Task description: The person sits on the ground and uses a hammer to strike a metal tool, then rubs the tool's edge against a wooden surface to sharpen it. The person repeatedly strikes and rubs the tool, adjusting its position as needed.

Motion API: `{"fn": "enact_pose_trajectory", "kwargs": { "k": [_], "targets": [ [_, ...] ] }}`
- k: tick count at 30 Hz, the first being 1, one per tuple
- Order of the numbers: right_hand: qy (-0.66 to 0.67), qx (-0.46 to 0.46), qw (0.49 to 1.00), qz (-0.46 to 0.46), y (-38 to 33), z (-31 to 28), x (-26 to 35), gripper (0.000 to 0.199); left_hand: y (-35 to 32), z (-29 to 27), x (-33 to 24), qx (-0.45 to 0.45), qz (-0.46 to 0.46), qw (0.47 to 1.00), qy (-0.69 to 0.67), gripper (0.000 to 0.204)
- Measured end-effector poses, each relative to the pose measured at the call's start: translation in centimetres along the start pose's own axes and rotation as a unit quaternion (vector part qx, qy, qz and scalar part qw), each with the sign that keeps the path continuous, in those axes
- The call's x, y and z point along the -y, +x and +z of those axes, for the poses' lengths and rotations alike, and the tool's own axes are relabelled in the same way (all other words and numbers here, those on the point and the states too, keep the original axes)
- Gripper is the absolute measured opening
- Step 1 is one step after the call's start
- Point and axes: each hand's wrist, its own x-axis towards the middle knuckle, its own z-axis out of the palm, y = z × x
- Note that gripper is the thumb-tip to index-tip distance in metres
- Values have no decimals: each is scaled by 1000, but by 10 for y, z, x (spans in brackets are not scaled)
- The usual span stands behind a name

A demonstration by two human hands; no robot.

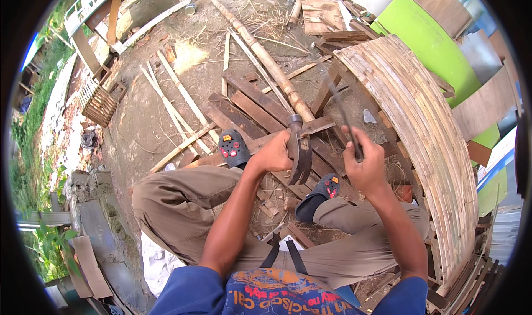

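Observation:
My left hand is closed around a claw hammer close to its dark metal head, with the curved claw pointing back toward me. In my right hand, the fingers wrap one end of a long, thin, dark metal bar. Its far end slants up and away to the left and is blurred, so its exact kind is unclear. Below both hands lie several brown wooden boards, stacked crosswise between my feet. A short wood piece sits just beyond the hammer.
To my right stands a slatted bamboo bench, with a green panel behind it. A bamboo pole and thin sticks lie on the ground ahead. Farther left are a slatted crate and a low block wall.

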Motion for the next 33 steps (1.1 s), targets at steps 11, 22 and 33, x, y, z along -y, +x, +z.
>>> {"fn": "enact_pose_trajectory", "kwargs": {
  "k": [11, 22, 33],
  "targets": [
    [30, -8, 999, 27, 8, -20, 26, 62, 8, 4, 15, -124, 12, 991, 49, 32],
    [-36, 65, 993, 95, 0, -1, -20, 47, -1, -18, 20, -191, -26, 974, 119, 59],
    [53, 131, 988, 67, -28, 33, -1, 23, -6, -27, 11, -241, 10, 961, 132, 55]
  ]
}}
